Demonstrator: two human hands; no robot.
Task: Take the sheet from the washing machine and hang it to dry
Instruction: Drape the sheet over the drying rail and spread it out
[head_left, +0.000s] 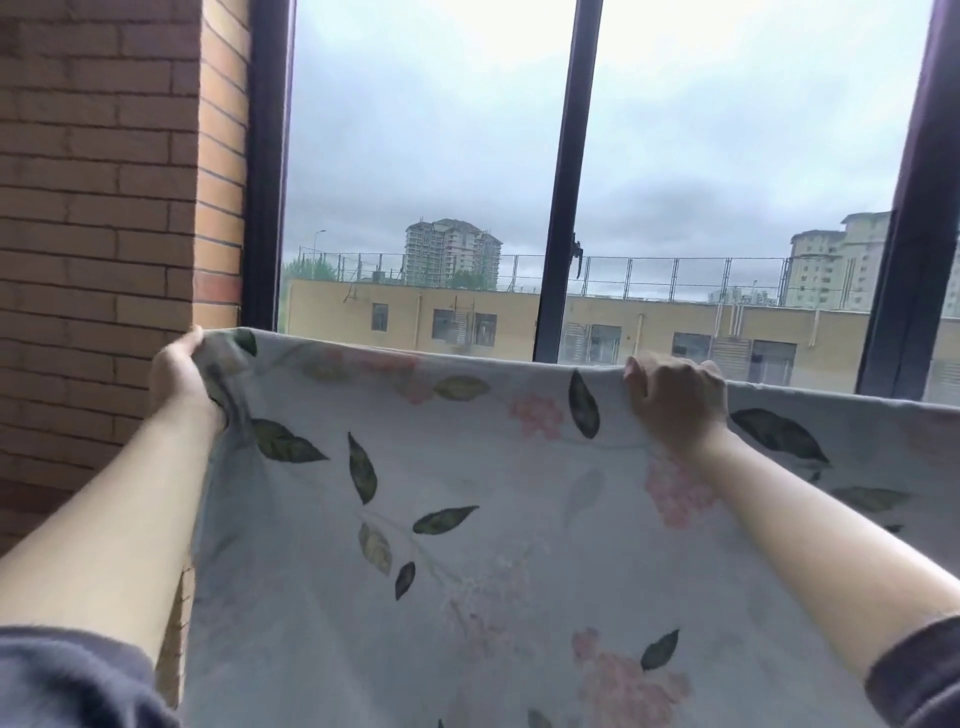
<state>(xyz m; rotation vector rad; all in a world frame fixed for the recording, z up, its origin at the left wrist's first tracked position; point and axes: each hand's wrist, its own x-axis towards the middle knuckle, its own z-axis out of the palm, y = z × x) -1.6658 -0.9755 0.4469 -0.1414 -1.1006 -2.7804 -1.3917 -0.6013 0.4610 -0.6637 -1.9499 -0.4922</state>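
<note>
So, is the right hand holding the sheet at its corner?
No, the right hand grips the sheet along its top edge, and fabric continues past it to the right.

Soft overcast daylight enters through window (426, 171); no hard shadows or glare. Image slightly soft throughout. Wide-angle bowing tilts window frame (906, 249) at right edge.

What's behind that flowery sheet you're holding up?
Above the sheet show a dark-framed window, a brick wall and buildings outside. Whatever lies lower is covered, including any rail.
</note>
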